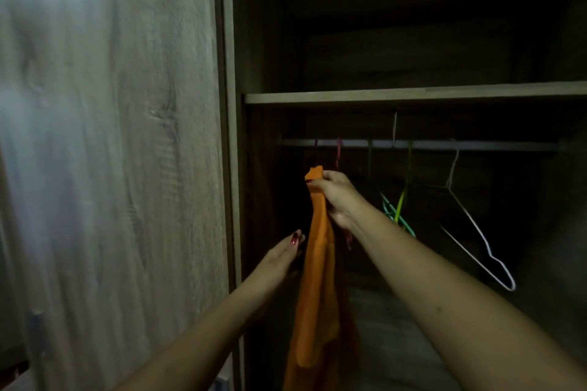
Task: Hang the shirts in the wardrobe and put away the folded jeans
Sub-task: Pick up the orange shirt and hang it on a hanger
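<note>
One orange shirt (319, 279), two hands, one rail (419, 144), one shelf (413, 95). Hangers on the rail: one white (476, 228), one green (398, 216); further hooks are too dim to count.

No legible text or labels anywhere.

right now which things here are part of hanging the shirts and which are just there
Part of the job:
- orange shirt, pinched near its top by the right hand
- left hand, open beside the shirt
- hanging rail
- white wire hanger, bare
- green hanger, bare

Just there:
- wardrobe door
- shelf above the rail
</note>
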The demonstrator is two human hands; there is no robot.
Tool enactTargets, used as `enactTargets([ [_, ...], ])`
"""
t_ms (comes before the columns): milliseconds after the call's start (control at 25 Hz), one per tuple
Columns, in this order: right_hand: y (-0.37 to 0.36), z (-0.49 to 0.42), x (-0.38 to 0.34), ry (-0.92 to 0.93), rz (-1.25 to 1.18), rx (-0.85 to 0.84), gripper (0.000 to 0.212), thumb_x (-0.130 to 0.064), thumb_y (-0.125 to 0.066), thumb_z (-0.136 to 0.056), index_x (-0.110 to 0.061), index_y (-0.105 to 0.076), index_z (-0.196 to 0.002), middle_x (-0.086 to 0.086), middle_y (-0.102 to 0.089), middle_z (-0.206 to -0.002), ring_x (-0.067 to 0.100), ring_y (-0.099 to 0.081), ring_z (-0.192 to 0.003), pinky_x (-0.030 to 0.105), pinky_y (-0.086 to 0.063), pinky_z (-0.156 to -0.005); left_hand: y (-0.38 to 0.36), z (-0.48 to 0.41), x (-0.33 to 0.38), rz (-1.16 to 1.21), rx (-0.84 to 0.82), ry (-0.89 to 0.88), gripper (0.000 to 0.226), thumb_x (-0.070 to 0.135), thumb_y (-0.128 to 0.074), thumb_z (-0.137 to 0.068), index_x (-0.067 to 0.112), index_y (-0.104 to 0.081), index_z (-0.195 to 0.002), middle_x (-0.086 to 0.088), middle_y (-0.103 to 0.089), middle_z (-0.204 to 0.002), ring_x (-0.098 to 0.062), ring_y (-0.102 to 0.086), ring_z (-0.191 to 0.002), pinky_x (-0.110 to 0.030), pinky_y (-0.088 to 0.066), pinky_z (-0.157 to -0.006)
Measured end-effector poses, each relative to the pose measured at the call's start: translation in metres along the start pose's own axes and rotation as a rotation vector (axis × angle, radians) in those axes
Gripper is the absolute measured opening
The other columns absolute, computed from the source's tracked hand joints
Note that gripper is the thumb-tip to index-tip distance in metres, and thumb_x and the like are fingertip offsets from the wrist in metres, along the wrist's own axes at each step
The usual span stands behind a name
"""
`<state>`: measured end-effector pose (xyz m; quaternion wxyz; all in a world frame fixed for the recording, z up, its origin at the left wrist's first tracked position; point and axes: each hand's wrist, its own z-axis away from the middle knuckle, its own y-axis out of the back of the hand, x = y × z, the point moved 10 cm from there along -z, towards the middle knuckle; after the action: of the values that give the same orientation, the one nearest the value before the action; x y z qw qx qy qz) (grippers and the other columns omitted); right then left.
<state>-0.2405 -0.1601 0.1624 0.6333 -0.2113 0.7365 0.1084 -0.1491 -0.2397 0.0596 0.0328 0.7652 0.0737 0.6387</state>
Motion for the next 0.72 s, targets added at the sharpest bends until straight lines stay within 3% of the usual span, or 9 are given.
enactTargets([
  [80,0.0,-0.023,0.01,-0.013,0.025,0.033,0.026,-0.01,-0.057,-0.089,-0.01,-0.061,-0.115,0.01,-0.067,-0.09,0.018,-0.065,-0.071,0.026,-0.054,-0.061,-0.006,0.001,-0.017,-0.042,-0.057,0.051,0.033,0.052,-0.039,-0.094,0.04,-0.059,-0.119,0.009,-0.062,-0.123,-0.007,-0.061,-0.11,-0.028,-0.048,-0.088],
  [200,0.005,-0.047,0.034,-0.029,0.053,0.07,0.025,-0.009,-0.056,-0.089,-0.006,-0.06,-0.114,0.011,-0.067,-0.09,0.02,-0.066,-0.073,0.028,-0.055,-0.062,-0.01,0.003,-0.047,-0.035,-0.075,0.131,0.041,0.052,-0.039,-0.093,0.032,-0.057,-0.125,0.003,-0.064,-0.121,-0.013,-0.064,-0.109,-0.028,-0.049,-0.087],
  [320,0.006,-0.06,0.052,-0.042,0.155,0.032,0.027,-0.017,-0.057,-0.09,-0.013,-0.058,-0.117,0.012,-0.067,-0.108,0.023,-0.068,-0.092,0.036,-0.057,-0.081,-0.013,0.008,-0.059,0.022,-0.07,0.189,0.034,0.048,-0.038,-0.095,0.036,-0.057,-0.12,0.009,-0.066,-0.117,-0.004,-0.066,-0.103,-0.02,-0.05,-0.081],
  [440,-0.007,-0.05,0.048,0.066,0.481,0.007,0.037,-0.022,-0.055,-0.092,-0.017,-0.05,-0.129,0.01,-0.052,-0.131,0.024,-0.056,-0.114,0.042,-0.046,-0.102,-0.009,0.014,-0.056,0.056,-0.012,0.203,0.023,0.045,-0.036,-0.097,0.043,-0.054,-0.11,0.019,-0.062,-0.111,0.008,-0.063,-0.094,-0.014,-0.047,-0.071],
  [600,-0.037,0.008,0.044,0.359,0.762,-0.011,0.059,-0.015,-0.048,-0.095,-0.015,-0.023,-0.149,0.0,-0.02,-0.154,0.02,-0.024,-0.141,0.023,-0.023,-0.109,0.006,0.024,-0.053,0.054,0.137,0.179,0.025,0.046,-0.038,-0.097,0.044,-0.053,-0.117,0.025,-0.064,-0.108,0.008,-0.06,-0.099,-0.013,-0.045,-0.076],
  [720,-0.07,0.063,0.052,0.598,0.673,-0.083,0.05,-0.009,-0.048,-0.095,-0.016,-0.037,-0.143,-0.005,-0.03,-0.15,0.006,-0.029,-0.137,0.008,-0.023,-0.108,0.043,0.051,-0.049,0.056,0.331,0.084,0.036,0.039,-0.039,-0.098,0.03,-0.05,-0.131,0.012,-0.061,-0.127,-0.005,-0.057,-0.117,-0.03,-0.047,-0.099],
])
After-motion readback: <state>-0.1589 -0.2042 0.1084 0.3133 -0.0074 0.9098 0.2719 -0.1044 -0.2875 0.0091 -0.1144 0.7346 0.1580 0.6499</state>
